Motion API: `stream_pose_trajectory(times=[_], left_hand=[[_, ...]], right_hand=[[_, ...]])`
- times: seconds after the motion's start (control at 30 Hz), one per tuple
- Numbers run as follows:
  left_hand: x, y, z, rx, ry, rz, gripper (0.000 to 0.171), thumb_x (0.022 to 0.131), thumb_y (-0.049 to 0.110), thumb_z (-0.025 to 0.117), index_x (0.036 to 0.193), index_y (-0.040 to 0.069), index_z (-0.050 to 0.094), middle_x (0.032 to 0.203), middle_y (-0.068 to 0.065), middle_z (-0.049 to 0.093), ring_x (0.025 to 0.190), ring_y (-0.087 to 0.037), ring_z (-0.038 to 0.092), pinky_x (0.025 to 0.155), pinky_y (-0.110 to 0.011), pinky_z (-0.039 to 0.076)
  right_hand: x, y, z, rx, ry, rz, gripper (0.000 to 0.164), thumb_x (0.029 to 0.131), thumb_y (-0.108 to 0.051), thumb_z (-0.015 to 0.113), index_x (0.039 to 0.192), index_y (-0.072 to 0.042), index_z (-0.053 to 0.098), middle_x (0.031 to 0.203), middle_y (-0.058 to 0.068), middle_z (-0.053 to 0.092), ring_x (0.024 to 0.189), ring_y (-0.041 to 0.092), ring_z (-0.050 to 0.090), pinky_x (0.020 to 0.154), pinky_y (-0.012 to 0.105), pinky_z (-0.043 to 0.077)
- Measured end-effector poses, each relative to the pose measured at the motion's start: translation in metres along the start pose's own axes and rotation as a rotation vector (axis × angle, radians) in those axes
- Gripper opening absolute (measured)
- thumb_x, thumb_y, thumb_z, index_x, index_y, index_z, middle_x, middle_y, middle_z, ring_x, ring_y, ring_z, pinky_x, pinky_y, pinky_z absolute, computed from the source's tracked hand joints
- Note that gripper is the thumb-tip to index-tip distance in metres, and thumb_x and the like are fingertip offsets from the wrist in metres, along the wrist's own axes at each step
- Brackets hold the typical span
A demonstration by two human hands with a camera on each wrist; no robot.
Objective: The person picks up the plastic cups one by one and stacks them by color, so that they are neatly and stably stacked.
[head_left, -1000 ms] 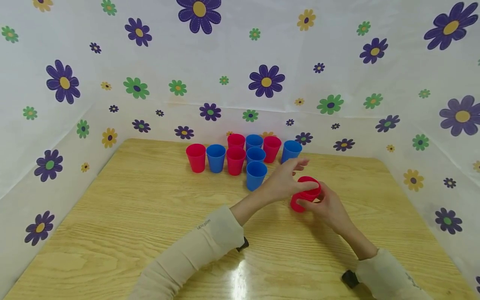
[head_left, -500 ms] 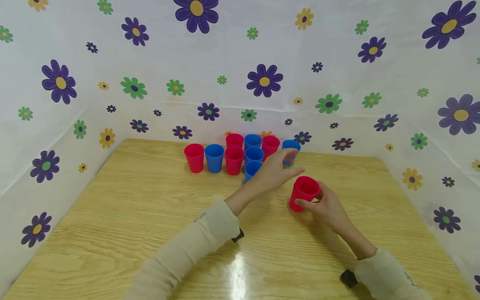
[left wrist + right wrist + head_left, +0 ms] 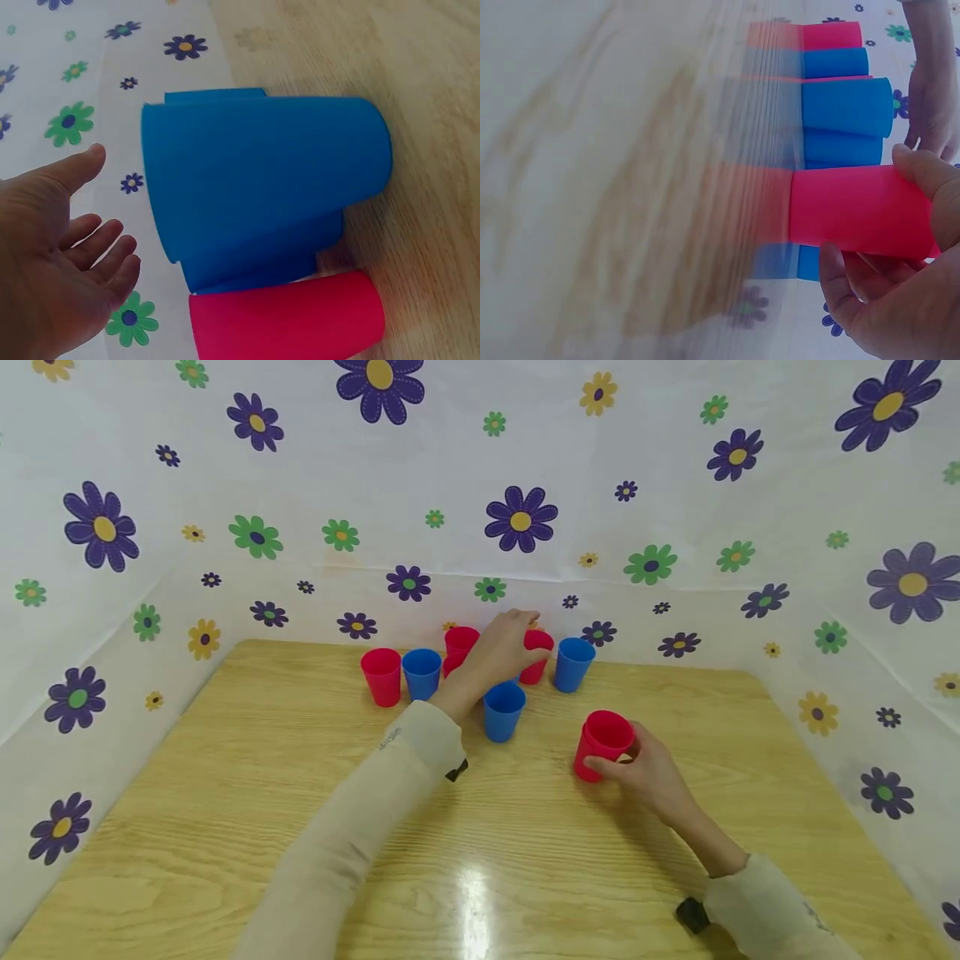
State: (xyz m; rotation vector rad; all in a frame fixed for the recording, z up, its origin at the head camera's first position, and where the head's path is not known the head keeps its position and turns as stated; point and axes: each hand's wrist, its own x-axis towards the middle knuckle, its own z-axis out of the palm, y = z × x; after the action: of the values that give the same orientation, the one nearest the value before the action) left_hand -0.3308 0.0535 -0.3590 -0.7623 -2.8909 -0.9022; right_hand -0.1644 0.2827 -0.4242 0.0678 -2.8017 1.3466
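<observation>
My right hand grips a red plastic cup standing upright on the wooden table; an extra edge under its rim suggests nested cups. In the right wrist view the thumb and fingers lie around the same red cup. My left hand hovers above the cup group at the back, fingers spread and holding nothing. It hides some cups there. Close below it stands a blue cup. In the left wrist view that hand is apart from the rim of a blue cup.
Along the back stand a red cup, a blue cup, another red cup and a blue cup at the right end. A flowered white cloth walls the table at the back and sides.
My left hand has left the red cup's rim and moved back and left, over the cup group. My right hand keeps its grip on the red cup in nearly the same place.
</observation>
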Motion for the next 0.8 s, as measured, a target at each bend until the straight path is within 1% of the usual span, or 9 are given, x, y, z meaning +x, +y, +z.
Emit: stream_pose_trajectory(times=[0.07,0.13,0.23,0.37,0.47,0.6,0.7,0.8], left_hand=[[0.005,-0.004,0.0,0.056,-0.01,-0.011,0.071,0.098,0.037,0.073,0.156,0.011,0.044,0.155,-0.01,0.047,0.142,-0.026,0.044,0.113,-0.04,0.044],[0.01,-0.006,0.001,0.089,-0.023,-0.023,0.071,0.097,0.038,0.073,0.156,0.011,0.044,0.154,-0.01,0.048,0.141,-0.026,0.044,0.114,-0.041,0.042],[0.017,-0.008,0.004,0.14,-0.042,-0.011,0.073,0.097,0.042,0.072,0.156,0.01,0.045,0.155,-0.011,0.049,0.142,-0.028,0.044,0.117,-0.043,0.04],[0.027,-0.011,0.01,0.218,-0.077,0.012,0.076,0.096,0.048,0.07,0.156,0.009,0.045,0.155,-0.011,0.049,0.143,-0.028,0.044,0.118,-0.044,0.037],[0.032,-0.013,0.012,0.276,-0.093,0.014,0.075,0.097,0.05,0.068,0.156,0.01,0.045,0.154,-0.01,0.05,0.142,-0.028,0.044,0.118,-0.043,0.037],[0.036,-0.015,0.014,0.321,-0.088,0.002,0.073,0.097,0.051,0.068,0.155,0.011,0.047,0.152,-0.007,0.053,0.14,-0.026,0.046,0.119,-0.043,0.036],[0.037,-0.018,0.017,0.329,-0.085,-0.008,0.073,0.096,0.051,0.069,0.154,0.012,0.048,0.15,-0.007,0.054,0.138,-0.026,0.047,0.118,-0.044,0.035],[0.038,-0.022,0.02,0.352,-0.088,-0.003,0.072,0.096,0.052,0.068,0.154,0.013,0.049,0.148,-0.006,0.056,0.136,-0.025,0.049,0.117,-0.044,0.036]], right_hand=[[0.001,0.001,0.001,0.002,-0.002,-0.008,0.069,0.09,-0.031,0.082,0.141,0.002,0.049,0.131,0.019,0.063,0.113,0.033,0.06,0.086,0.03,0.055],[0.002,0.001,0.002,0.006,-0.004,-0.016,0.068,0.09,-0.03,0.082,0.141,0.002,0.049,0.13,0.019,0.063,0.112,0.033,0.06,0.086,0.03,0.055],[0.002,0.001,0.002,0.012,-0.007,-0.022,0.068,0.091,-0.029,0.082,0.141,0.002,0.048,0.131,0.019,0.063,0.113,0.034,0.06,0.085,0.027,0.054],[0.001,0.0,0.001,0.015,-0.011,-0.01,0.071,0.091,-0.03,0.082,0.143,0.002,0.047,0.134,0.02,0.061,0.116,0.034,0.059,0.086,0.023,0.053],[0.0,-0.001,0.0,0.009,-0.013,0.0,0.073,0.091,-0.032,0.082,0.143,0.002,0.045,0.134,0.021,0.06,0.117,0.035,0.058,0.086,0.023,0.053],[-0.002,-0.005,-0.001,0.007,-0.011,0.003,0.073,0.091,-0.032,0.082,0.143,0.003,0.044,0.134,0.021,0.06,0.115,0.035,0.058,0.084,0.022,0.053],[-0.003,-0.008,-0.001,0.017,-0.012,-0.003,0.072,0.091,-0.03,0.081,0.143,0.003,0.044,0.134,0.021,0.059,0.115,0.035,0.059,0.083,0.02,0.053],[-0.003,-0.011,-0.001,0.026,-0.014,-0.003,0.072,0.092,-0.029,0.08,0.145,0.004,0.044,0.135,0.022,0.059,0.116,0.035,0.059,0.082,0.019,0.053]])
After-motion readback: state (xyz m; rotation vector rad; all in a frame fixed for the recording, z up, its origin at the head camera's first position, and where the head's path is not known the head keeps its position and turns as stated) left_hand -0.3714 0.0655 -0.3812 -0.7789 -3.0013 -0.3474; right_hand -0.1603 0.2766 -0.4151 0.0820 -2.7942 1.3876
